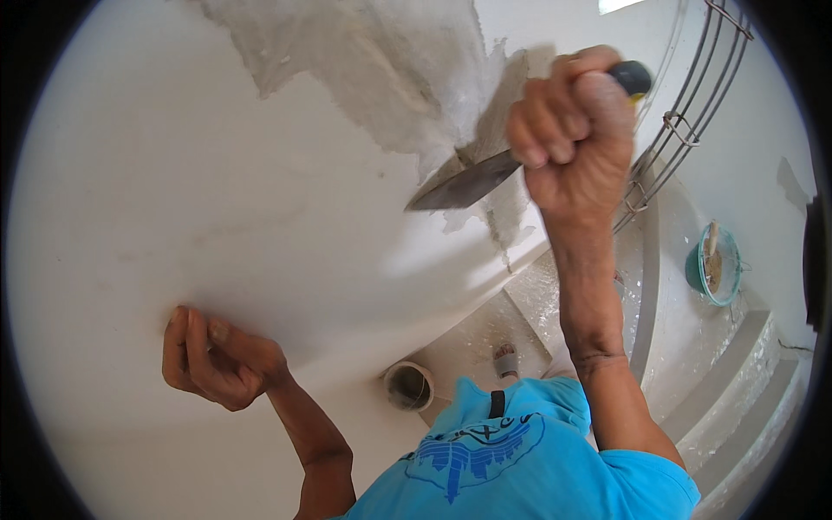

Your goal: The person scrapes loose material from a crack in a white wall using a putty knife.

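My right hand (pixel 579 139) is wrapped round the dark handle of a scraper (pixel 468 184), whose handle end shows black and yellow above my thumb. The scraper's broad metal blade points left, at the lower edge of a rough grey patch (pixel 364 61) on the white wall (pixel 165 208). The patch has a ragged outline, with a crack-like line running below the blade. Lower on the left, my left hand (pixel 224 357) is held by the wall with its fingers curled in. Nothing shows in its grasp.
A bucket (pixel 409 386) stands on the spattered floor near my feet. At the right, a teal bucket (pixel 714 264) with a stick-like handle in it rests above several pale steps (pixel 728 381). A tied cage of metal bars (pixel 693 104) rises at the upper right.
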A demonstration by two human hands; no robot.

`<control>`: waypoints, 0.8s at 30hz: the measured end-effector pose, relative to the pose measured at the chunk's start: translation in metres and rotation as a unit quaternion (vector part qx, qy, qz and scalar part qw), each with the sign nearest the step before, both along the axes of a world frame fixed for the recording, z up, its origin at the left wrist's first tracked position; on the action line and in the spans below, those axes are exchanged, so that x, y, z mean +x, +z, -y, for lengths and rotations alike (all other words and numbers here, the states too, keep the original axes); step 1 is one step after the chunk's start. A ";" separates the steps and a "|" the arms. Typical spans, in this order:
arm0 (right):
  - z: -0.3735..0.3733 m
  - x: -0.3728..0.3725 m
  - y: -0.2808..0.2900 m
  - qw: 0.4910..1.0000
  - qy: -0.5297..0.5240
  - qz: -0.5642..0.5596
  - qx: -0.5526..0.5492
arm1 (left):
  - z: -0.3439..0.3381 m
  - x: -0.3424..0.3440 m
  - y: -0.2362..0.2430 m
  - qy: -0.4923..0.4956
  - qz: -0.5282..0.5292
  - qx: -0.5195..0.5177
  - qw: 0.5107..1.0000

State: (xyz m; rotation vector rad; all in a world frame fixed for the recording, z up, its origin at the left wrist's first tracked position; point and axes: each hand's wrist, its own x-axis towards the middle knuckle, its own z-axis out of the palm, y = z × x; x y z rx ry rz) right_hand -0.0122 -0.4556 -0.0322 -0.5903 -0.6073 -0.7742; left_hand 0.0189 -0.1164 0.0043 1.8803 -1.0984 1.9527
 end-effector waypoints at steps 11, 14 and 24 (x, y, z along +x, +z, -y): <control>-0.009 0.000 -0.006 1.000 0.015 0.012 0.010 | -0.005 0.001 0.002 -0.009 0.005 0.001 1.000; 0.027 -0.012 0.012 0.998 0.000 0.065 -0.023 | -0.010 0.000 0.000 -0.007 0.008 0.006 1.000; 0.034 -0.013 0.013 0.995 0.026 0.099 -0.022 | -0.009 -0.001 0.002 0.003 0.006 0.010 1.000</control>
